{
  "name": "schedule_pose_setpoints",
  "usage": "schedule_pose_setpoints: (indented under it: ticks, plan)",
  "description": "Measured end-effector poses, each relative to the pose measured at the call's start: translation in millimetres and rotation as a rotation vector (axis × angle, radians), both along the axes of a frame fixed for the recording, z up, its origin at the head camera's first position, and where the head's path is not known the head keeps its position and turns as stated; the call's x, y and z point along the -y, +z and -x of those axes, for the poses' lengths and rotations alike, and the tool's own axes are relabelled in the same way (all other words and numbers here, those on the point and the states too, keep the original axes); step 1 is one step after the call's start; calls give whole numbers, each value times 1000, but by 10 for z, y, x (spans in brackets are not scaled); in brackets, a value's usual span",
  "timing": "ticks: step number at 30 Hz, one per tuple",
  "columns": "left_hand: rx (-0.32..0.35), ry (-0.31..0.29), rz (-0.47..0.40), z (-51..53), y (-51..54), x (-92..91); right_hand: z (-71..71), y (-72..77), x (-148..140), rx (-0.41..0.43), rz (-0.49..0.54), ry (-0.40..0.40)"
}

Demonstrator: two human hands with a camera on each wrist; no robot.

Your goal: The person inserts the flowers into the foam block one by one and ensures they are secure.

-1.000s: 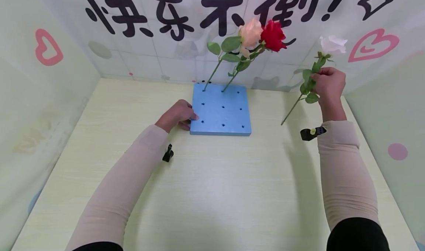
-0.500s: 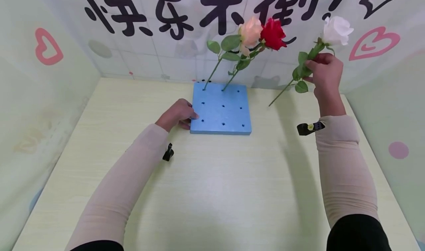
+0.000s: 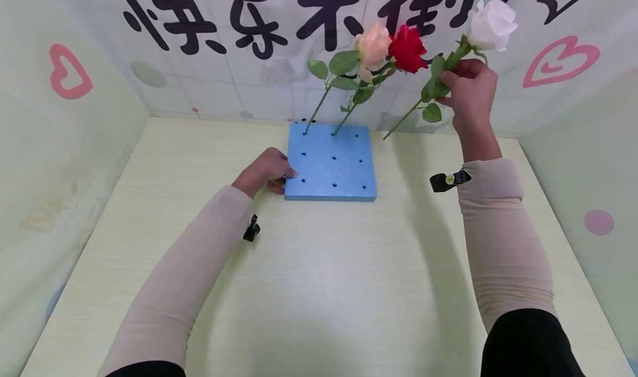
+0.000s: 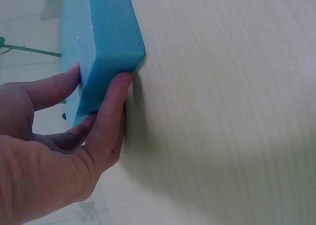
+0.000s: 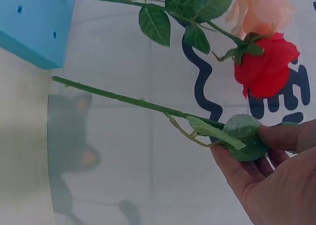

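Note:
My right hand (image 3: 472, 92) pinches a white rose (image 3: 492, 25) by its leafy upper stem. Its bare stem (image 5: 118, 97) slants down to the left, the tip apart from the blue foam block (image 3: 329, 169) and to the right of its back corner. My left hand (image 3: 266, 170) grips the block's left edge, thumb on the top face and fingers (image 4: 111, 111) along the side and underneath. Two artificial roses stand in the block's back row of holes: a peach rose (image 3: 374, 47) in the left hole, a red rose (image 3: 407, 49) in the middle one. Both lean right.
The block rests on a pale wooden table (image 3: 319, 277) near the back wall (image 3: 199, 89), which bears large black characters. Side walls (image 3: 578, 200) bound the table left and right. Several open holes show in the block's top.
My right hand has moved up and to the left with the white rose, bringing the stem tip closer to the block. My left hand stays on the block.

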State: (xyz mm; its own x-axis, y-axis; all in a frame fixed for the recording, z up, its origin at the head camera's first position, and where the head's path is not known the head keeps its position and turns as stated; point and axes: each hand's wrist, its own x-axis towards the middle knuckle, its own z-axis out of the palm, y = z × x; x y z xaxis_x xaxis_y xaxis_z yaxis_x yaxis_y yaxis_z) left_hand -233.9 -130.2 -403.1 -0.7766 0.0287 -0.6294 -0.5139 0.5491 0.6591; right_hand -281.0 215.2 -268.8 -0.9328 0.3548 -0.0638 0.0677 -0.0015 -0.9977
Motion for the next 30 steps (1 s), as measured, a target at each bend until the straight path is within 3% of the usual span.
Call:
schedule_pose_setpoints:
  ticks: [11,30]
  plan:
    - [0,-11,17,-1,11,8,65,-35,254,-13,0,25]
    - [-4,-4,19,-23,35,-10,140,-269,494,-17,4,-2]
